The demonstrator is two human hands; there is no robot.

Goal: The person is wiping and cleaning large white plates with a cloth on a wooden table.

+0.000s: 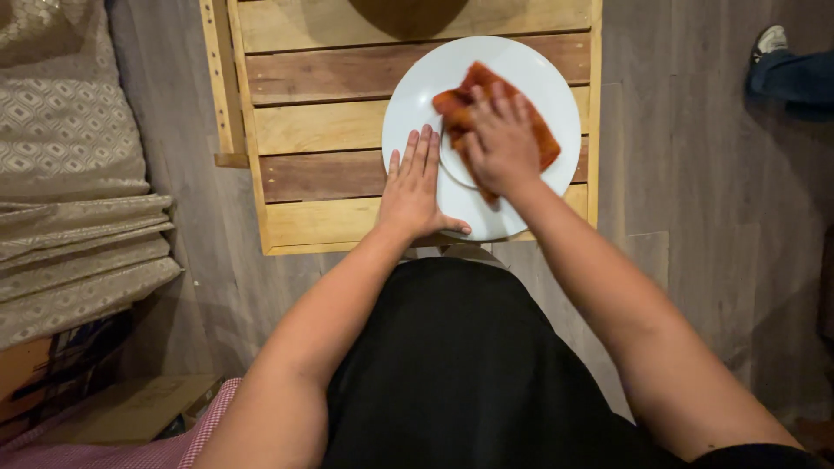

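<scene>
Head view: orange cloth (547,143) under flat right hand (501,143), left hand (415,187) spread on white plate (530,69).

A small wooden table (321,130) stands in the upper middle of the picture. Its top is made of flat boards, some light and some darker brown, with a pale wood edge all around. A round white plate (521,69) lies right on the boards, near the table's right side and front edge. Part of the plate sticks out a little over the front edge. The table stands on a grey wooden floor (695,217) that fills the right side of the picture.
</scene>
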